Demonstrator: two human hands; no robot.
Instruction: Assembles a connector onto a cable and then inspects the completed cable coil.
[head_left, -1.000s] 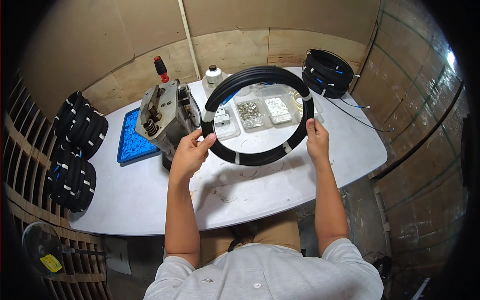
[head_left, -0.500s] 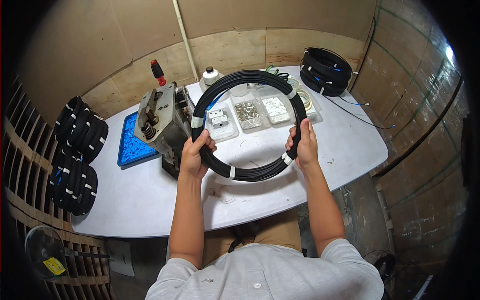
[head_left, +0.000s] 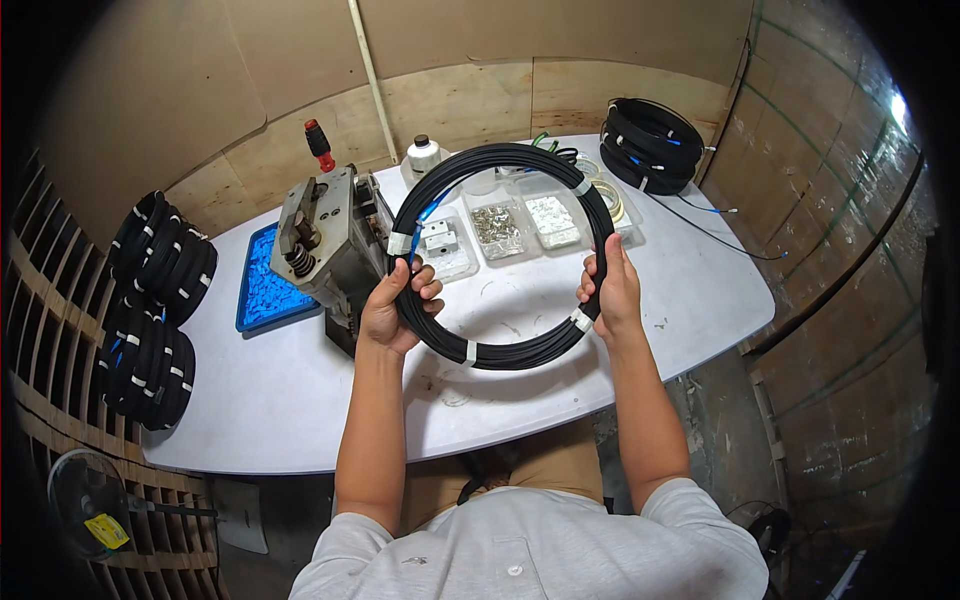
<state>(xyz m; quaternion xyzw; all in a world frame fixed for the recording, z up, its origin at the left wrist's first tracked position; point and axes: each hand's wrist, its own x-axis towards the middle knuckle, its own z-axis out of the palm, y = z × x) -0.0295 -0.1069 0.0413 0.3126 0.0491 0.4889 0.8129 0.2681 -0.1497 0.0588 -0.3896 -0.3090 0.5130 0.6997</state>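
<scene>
Above the table I hold up a ring-shaped coil of black cable (head_left: 500, 356), bound at several spots with white tape. My left hand (head_left: 394, 310) grips its left side, thumb in front and fingers curled round the inside. On the opposite side my right hand (head_left: 615, 290) is closed round the coil, just above a taped spot. A blue cable connector (head_left: 431, 208) shows inside the coil's upper left. Through the ring I see a clear box of small metal parts (head_left: 495, 230), a box of white pieces (head_left: 552, 222) and a white block fixture (head_left: 440, 240).
A metal press (head_left: 325, 240) with a red-handled tool stands left of the coil, beside a blue tray (head_left: 243, 322) of blue pieces. Stacked cable coils sit at the left edge (head_left: 150, 370) and back right (head_left: 655, 145). A white bottle (head_left: 423, 156) and tape rolls (head_left: 610, 200) stand behind.
The coil has shifted slightly right and down in my hands and turned a little. The blue connector inside it shows more now. Both hands keep their grip.
</scene>
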